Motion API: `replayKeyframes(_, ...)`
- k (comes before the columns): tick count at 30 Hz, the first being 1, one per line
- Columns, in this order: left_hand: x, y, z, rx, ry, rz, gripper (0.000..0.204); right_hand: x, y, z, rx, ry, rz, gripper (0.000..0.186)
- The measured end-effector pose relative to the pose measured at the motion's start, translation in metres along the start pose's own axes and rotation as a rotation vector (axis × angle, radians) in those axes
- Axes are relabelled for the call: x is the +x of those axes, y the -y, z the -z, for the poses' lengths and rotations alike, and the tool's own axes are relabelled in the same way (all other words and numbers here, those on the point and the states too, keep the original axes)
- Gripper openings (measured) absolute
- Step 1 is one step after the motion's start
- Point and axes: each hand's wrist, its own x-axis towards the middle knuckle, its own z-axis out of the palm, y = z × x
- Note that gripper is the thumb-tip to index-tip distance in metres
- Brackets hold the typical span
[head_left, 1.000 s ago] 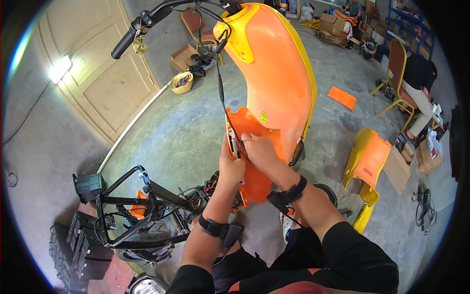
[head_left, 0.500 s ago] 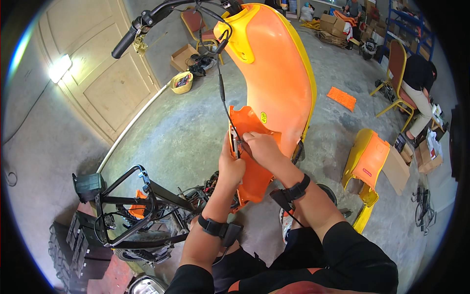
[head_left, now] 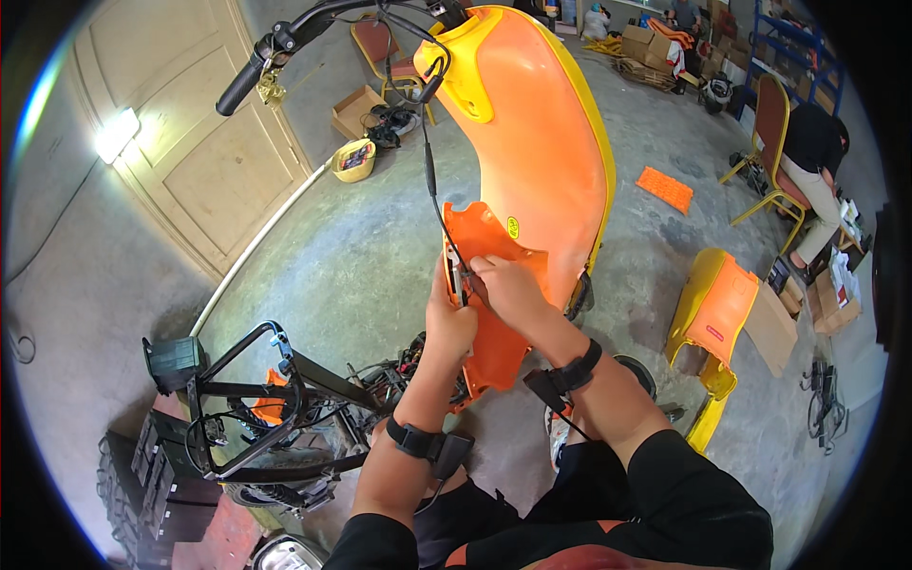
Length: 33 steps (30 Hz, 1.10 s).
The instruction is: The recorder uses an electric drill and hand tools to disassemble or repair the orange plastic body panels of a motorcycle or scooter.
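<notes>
An orange plastic panel (head_left: 494,350) stands in front of me, below the large orange and yellow body cover (head_left: 546,142) of a motorbike. My left hand (head_left: 450,321) is closed at the panel's left edge, its thumb beside a small silver and black part (head_left: 458,281). My right hand (head_left: 511,291) is closed, fingertips pinched at a thin black cable (head_left: 431,169) that runs down from the handlebar (head_left: 271,57). The pinched cable end is mostly hidden by the fingers. Both hands almost meet over the panel.
At left stands a black bike frame (head_left: 328,380) with loose wiring. A yellow and orange tail cover (head_left: 717,309) lies on the floor at right, near an orange mat (head_left: 664,191). A person (head_left: 815,161) bends beside a chair (head_left: 771,142). A yellow basket (head_left: 353,161) sits near the door.
The orange panel has tilted very slightly. Both hands keep nearly the same place and grip.
</notes>
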Motion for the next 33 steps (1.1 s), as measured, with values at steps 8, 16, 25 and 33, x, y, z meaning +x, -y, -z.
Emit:
replayKeyframes(8,-0.004,-0.007,0.001,0.043,0.02,0.078,0.085,0.001,-0.006,0.003,-0.025,0.002,0.064,0.013)
replayKeyframes(16,-0.002,-0.005,0.0,0.091,-0.013,0.012,0.081,0.002,-0.002,-0.004,0.07,0.004,-0.024,0.018)
replayKeyframes(25,-0.008,-0.027,0.004,0.218,0.08,0.137,0.087,0.004,-0.01,0.008,-0.029,0.001,0.225,0.015)
replayKeyframes(33,-0.007,-0.022,0.003,0.176,0.051,0.095,0.085,0.003,-0.005,-0.004,-0.074,0.044,0.024,0.017)
